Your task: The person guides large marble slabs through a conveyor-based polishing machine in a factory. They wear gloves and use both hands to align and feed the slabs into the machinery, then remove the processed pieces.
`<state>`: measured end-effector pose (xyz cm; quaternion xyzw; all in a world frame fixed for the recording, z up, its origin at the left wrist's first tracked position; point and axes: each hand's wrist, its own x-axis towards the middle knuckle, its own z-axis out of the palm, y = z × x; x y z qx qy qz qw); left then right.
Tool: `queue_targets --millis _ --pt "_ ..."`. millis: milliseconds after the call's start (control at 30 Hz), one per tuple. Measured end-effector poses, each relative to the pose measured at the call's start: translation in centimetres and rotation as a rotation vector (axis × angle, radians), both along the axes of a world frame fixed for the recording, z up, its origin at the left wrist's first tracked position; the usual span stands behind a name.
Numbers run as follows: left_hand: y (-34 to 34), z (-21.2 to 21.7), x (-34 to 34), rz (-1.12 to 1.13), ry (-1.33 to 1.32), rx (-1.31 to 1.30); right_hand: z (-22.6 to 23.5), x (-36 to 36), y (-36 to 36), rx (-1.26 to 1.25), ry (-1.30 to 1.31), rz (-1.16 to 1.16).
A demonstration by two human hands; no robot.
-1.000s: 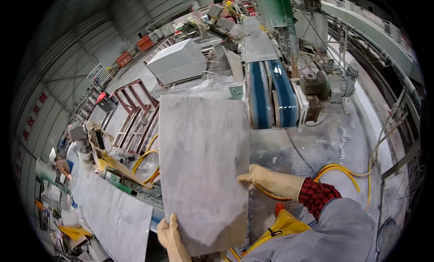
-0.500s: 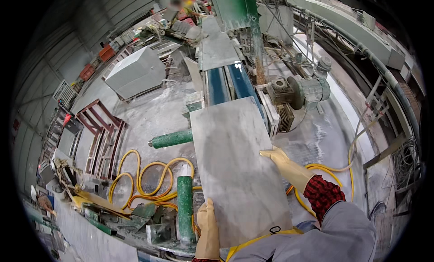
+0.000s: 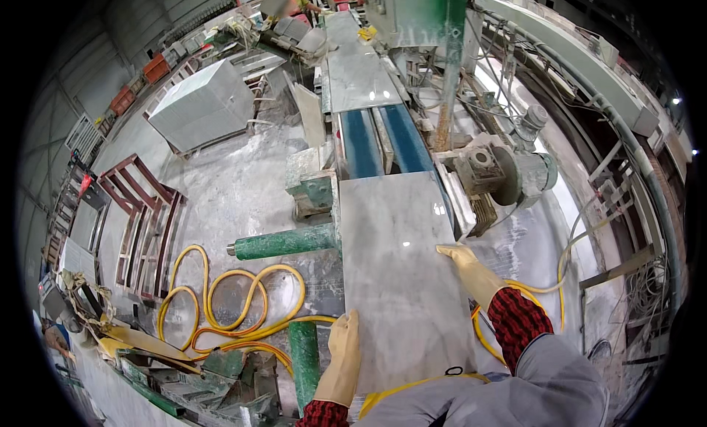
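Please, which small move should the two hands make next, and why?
Probably push the slab slightly forward: the left hand and right hand hold its side edges, its far end appears to reach the blue belts, and its near end is by the person's body.

No words, numbers, labels or signs can be read here, near or far, on the left or on the right. The things far away are too small and blurry to tell if there is any writing on them.
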<state>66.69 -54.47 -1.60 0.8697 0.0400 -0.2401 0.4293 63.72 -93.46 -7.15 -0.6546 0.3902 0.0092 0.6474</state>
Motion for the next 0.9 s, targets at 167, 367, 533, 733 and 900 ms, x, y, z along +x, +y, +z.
queue_targets --millis 167,367,533,733,900 --pt "-1.2 1.6 3.1 -0.039 0.056 0.046 6.4 0.8 1.9 -0.296 -0.060 0.134" --pt "-3.8 2.3 6.9 -0.064 0.093 -0.045 4.3 -6.6 0.2 -0.525 -0.128 0.484" --pt "-3.1 2.0 8.0 0.250 0.569 -0.827 -1.3 -15.5 0.8 0.693 0.165 0.201" --pt "-0.9 -1.3 7.2 0.195 0.669 -0.511 2.6 -8.1 1.4 0.470 0.195 0.129" --pt "-7.5 -2.5 13.0 0.349 0.417 -0.558 -0.7 -1.3 -2.8 0.141 0.047 0.201"
